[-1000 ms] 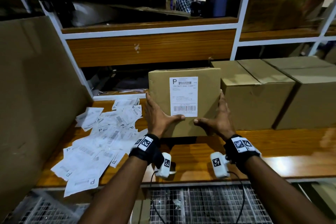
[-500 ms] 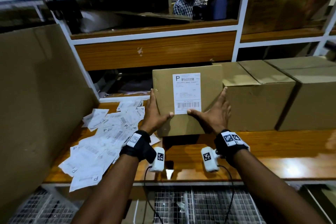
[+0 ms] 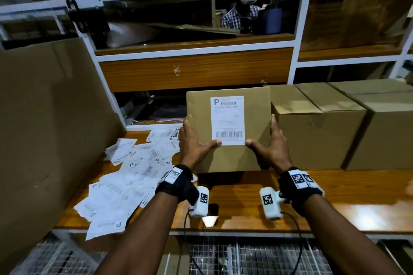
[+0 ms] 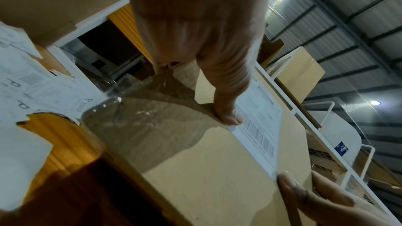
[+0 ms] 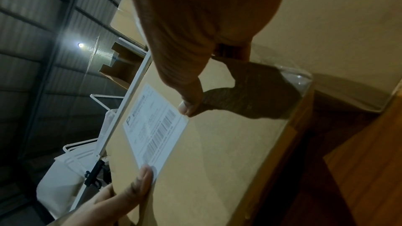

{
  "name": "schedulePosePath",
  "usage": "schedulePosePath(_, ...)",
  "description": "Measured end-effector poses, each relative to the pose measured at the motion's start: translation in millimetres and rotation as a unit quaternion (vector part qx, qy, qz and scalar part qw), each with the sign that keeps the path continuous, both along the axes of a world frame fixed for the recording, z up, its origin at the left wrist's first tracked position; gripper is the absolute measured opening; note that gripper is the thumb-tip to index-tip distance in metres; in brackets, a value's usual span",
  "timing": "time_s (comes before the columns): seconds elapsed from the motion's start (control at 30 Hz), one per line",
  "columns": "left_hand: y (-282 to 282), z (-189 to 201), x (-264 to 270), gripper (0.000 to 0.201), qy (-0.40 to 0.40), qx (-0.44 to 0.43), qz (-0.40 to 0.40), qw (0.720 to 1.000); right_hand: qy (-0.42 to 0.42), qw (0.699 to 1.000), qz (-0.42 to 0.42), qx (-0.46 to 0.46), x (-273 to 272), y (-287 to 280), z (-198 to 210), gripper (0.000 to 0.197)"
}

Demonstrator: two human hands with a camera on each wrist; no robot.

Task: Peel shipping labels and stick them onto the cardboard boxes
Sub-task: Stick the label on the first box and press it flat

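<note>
A small cardboard box is held tilted, its face towards me, above the wooden table. A white shipping label with a barcode is stuck flat on that face. My left hand grips the box's left edge, and its thumb presses at the label's lower left corner. My right hand grips the right edge, with its thumb at the label's lower right corner. The other fingers run along the box's sides and are partly hidden behind it.
Several loose label sheets lie in a pile on the table's left. Two bigger cardboard boxes stand on the right, close to the held box. A tall cardboard sheet leans at left. The white shelf frame rises behind.
Both hands have carried the box a little farther back towards the shelf and the row of boxes. The grip looks the same. My view has tipped upward.
</note>
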State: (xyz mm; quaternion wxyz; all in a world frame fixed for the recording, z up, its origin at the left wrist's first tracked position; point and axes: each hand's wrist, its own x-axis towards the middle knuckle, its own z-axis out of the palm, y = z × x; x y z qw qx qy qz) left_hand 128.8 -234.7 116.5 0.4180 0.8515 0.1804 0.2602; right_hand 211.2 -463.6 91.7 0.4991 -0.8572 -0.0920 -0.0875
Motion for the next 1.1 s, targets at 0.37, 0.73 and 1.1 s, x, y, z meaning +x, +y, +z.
schedulePosePath(0.37,10.2,1.1,7.9,0.066,-0.037,-0.081,-0.069,0.994,-0.015,0.992,-0.127,0.001,-16.7,44.0,15.3,0.155)
schedulePosePath(0.73,4.0,6.2,16.6,0.094,-0.019,-0.096,-0.022,0.995,-0.035,0.981,-0.192,0.008,-5.8,57.0,17.0,0.138)
schedulePosePath(1.1,-14.5,3.5,26.2,0.132,0.001,0.003,0.095,0.995,-0.028,0.988,-0.154,0.016,8.1,37.6,23.5,0.095)
